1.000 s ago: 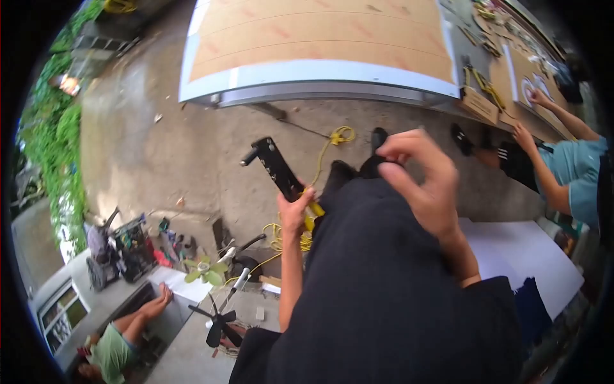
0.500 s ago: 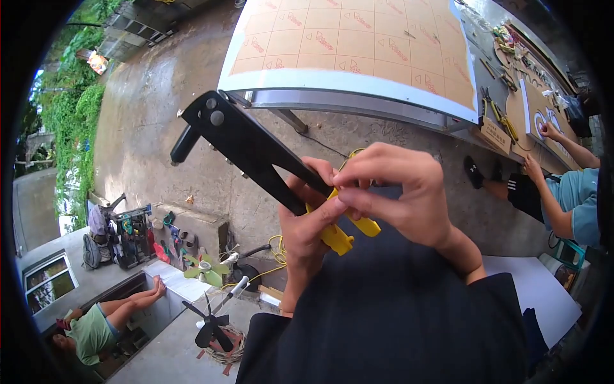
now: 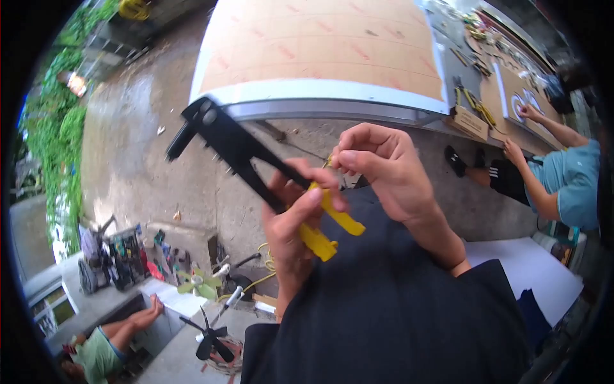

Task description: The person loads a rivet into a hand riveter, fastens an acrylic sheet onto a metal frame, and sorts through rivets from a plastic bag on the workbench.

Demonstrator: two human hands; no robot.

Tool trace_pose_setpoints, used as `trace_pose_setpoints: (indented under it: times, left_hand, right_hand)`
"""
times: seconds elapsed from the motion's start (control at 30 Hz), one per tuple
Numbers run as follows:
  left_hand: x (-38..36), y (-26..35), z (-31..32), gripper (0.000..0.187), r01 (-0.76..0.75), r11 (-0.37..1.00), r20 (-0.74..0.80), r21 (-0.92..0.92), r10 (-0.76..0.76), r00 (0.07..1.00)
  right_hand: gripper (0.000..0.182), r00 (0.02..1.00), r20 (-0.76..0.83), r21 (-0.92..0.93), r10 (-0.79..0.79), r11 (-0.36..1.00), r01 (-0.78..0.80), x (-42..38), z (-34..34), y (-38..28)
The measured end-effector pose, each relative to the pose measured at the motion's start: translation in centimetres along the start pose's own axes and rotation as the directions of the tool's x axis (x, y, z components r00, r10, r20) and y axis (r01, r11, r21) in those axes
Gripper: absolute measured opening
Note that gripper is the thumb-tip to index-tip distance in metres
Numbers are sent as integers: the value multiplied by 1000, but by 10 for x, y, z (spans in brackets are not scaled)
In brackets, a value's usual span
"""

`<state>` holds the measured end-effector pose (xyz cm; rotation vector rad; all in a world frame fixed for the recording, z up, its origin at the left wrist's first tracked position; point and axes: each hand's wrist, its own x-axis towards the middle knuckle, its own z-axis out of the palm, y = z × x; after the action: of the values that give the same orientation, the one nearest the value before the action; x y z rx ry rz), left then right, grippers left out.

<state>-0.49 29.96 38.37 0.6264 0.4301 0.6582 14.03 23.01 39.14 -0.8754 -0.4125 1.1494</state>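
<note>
My left hand (image 3: pixel 291 214) is wrapped round the yellow grips (image 3: pixel 318 240) of a black hand riveter (image 3: pixel 240 144). The tool's head points up and left, and its two handles stand apart. Just to the right, my right hand (image 3: pixel 390 169) has thumb and forefinger pinched together. Something small and yellowish shows at those fingertips, too blurred to name. A narrow gap separates the right hand from the riveter.
Ahead stands a table (image 3: pixel 268 89) topped with a brown-papered panel (image 3: pixel 320 45). Pliers (image 3: pixel 476 105) and a cardboard box (image 3: pixel 469 123) lie to the right, near a co-worker (image 3: pixel 563 179). At lower left are a fan (image 3: pixel 214 342) and a seated person (image 3: pixel 105 345).
My right hand has come away from the riveter's grips, with its fingers still pinched. The left hand and riveter have shifted slightly left. The whole view has turned a little.
</note>
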Motion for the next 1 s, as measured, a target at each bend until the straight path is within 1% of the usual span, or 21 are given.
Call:
trace_pose_setpoints:
  times: [0.07, 0.1, 0.13, 0.17, 0.23, 0.27, 0.3, 0.33, 0.4, 0.43, 0.5, 0.57, 0.6, 0.63, 0.67, 0.7, 0.77, 0.83, 0.9, 0.97, 1.0]
  left_hand:
    - [6, -9, -7, 28, -35, 997, -39, 67, 37, 999]
    - [9, -15, -17, 29, -26, 996, -64, 85, 32, 997]
    - [12, -22, -25, 28, -50, 993, -82, 109, 59, 995]
    - [13, -27, -34, 28, -49, 985, -134, 168, 72, 988]
    - [15, -40, -56, 28, -33, 960, -264, 279, 109, 958]
    - [15, -45, -67, 28, 3, 957, -327, 292, 96, 940]
    - [16, -47, -84, 25, 52, 955, -351, 293, 57, 934]
    - [18, -49, -91, 24, 91, 953, -387, 288, 29, 921]
    - [28, -60, -98, 22, 127, 949, -434, 287, 11, 901]
    - [33, -63, -99, 18, 170, 952, -485, 256, -25, 874]
    - [44, -74, -94, 15, 225, 944, -527, 241, -67, 847]
    - [58, -87, -80, 12, 181, 974, -552, 138, -76, 830]
    - [64, -94, -72, 11, 196, 973, -551, 122, -98, 829]
    - [70, -100, -64, 11, 207, 970, -560, 127, -101, 822]
    - [76, -106, -55, 11, 211, 971, -569, 114, -110, 815]
    - [82, -112, -46, 11, 214, 971, -578, 101, -118, 808]
    - [92, -120, -29, 12, 225, 968, -568, 110, -125, 814]
    - [96, -123, -18, 13, 230, 970, -584, 72, -146, 798]
    - [95, -125, -15, 14, 236, 970, -611, 54, -155, 776]
    - [97, -129, -2, 14, 230, 968, -635, 99, -117, 764]
    - [98, -131, 5, 14, 248, 959, -676, 141, -90, 732]
  right_hand:
    - [13, 972, -133, -217, -196, 962, 164, -7, -15, -4]
    - [12, 917, -93, -585, -387, 767, 264, -12, -37, -2]
    - [12, 818, 56, -761, -572, 506, 406, -17, -68, 3]
    - [12, 698, 248, -857, -672, 184, 481, -23, -106, 11]
    - [12, 638, 274, -940, -720, -59, 337, -42, -192, 50]
    - [12, 695, 59, -987, -716, 64, 151, -53, -243, 78]
    - [12, 709, -161, -981, -687, 188, -40, -62, -283, 102]
    - [12, 705, -167, -982, -690, 184, -53, -65, -311, 115]
    - [14, 563, -597, -793, -571, 527, -306, -62, -353, 122]
    - [14, 564, -608, -783, -558, 538, -312, -59, -362, 114]
    - [17, 433, -714, -688, -550, 666, -289, -48, -385, 94]
    - [15, 433, -702, -706, -565, 630, -324, -40, -411, 76]
    - [14, 416, -798, -540, -437, 825, -169, -34, -430, 70]
    - [14, 426, -857, -322, -290, 947, -4, -28, -448, 64]
    - [14, 419, -895, -150, -152, 988, 40, -21, -458, 48]
    - [14, 419, -897, -138, -139, 990, 32, -15, -466, 32]
    - [14, 493, -869, 98, -33, 966, 239, -2, -481, 2]
    - [13, 531, -847, 192, 22, 945, 266, 5, -490, -29]
    - [12, 686, -725, 302, -68, 863, 405, 15, -479, -73]
    - [11, 709, -701, 316, -70, 861, 398, 21, -465, -109]
    - [10, 737, -657, 319, -157, 828, 461, 24, -460, -122]
